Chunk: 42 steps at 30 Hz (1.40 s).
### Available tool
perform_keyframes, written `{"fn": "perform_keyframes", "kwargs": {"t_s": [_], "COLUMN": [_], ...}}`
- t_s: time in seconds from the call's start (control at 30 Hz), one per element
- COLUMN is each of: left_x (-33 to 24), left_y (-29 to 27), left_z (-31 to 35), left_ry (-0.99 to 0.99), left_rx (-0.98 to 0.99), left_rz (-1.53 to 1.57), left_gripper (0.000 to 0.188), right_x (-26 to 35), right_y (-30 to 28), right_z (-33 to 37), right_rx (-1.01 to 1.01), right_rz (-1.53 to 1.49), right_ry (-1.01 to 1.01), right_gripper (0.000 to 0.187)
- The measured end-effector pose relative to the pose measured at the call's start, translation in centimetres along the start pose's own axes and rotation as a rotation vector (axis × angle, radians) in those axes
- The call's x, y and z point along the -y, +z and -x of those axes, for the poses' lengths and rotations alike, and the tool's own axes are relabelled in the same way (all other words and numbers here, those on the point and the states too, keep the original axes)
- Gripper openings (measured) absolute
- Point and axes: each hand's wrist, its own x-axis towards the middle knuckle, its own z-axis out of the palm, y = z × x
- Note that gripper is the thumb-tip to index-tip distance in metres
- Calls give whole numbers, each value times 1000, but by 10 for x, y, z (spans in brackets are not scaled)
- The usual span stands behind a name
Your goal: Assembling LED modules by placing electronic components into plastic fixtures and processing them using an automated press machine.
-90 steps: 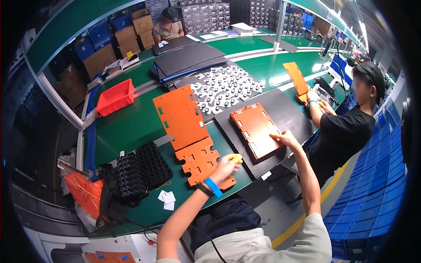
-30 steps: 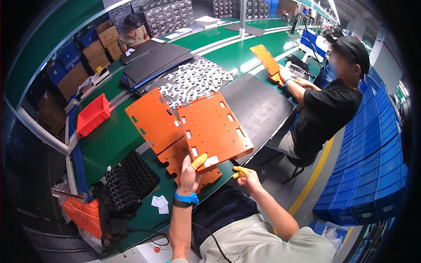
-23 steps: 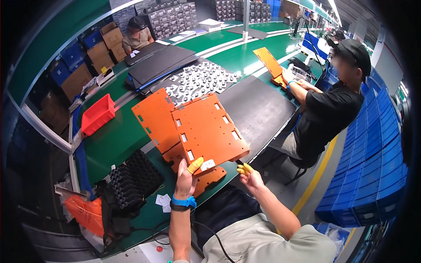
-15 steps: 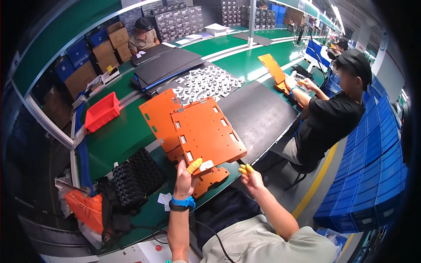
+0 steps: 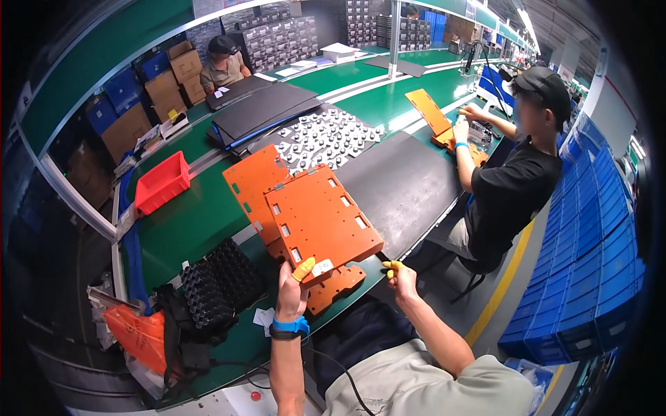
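Currently, left hand [image 5: 293,288] grips the orange case [image 5: 322,218] by its near left corner, yellow-covered thumb on top, next to a white label [image 5: 322,267]. Right hand [image 5: 402,283] is off the case, just right of its near corner, fingers curled; can't tell if it pinches anything small. Case looks closed, tilted, over the near part of the tabletop [image 5: 201,225]. It partly hides an open orange holder [image 5: 253,186]; contact between them unclear.

Step in hand, as judged: one-handed handling of the closed case. Next move calls for a firm left grip, since the right gives no support, and care not to knock the holder.

Right of case: black mat [image 5: 409,184]. Beyond, far side: many small white pieces [image 5: 329,142] with black parts, then black sheets [image 5: 270,114]. Left: black bumpy tray [image 5: 220,283], white cards [image 5: 263,319], orange bag [image 5: 135,334]; farther left, red bin [image 5: 163,182]. Far right, co-worker [image 5: 520,166] at another orange holder [image 5: 430,111].
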Motion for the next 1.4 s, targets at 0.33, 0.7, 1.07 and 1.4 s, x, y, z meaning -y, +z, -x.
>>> {"fn": "perform_keyframes", "kwargs": {"t_s": [0.33, 0.7, 1.07, 1.4], "left_x": [1, 14, 22, 16], "left_y": [-3, -9, -8, -12], "left_z": [2, 1, 4, 17], "left_ry": [11, -13, -6, 26], "left_rx": [1, 12, -14, -66], "left_rz": [23, -6, -9, -26], "left_gripper": [32, 38, 39, 34], "right_x": [-7, -19, 7, 59], "right_y": [-6, -9, -4, -14], "right_z": [0, 8, 2, -14], "right_rx": [-24, 13, -25, 112], "right_rz": [110, 144, 17, 27], "right_ry": [-180, -93, -108, -203], "right_gripper": [34, 27, 27, 27]}}
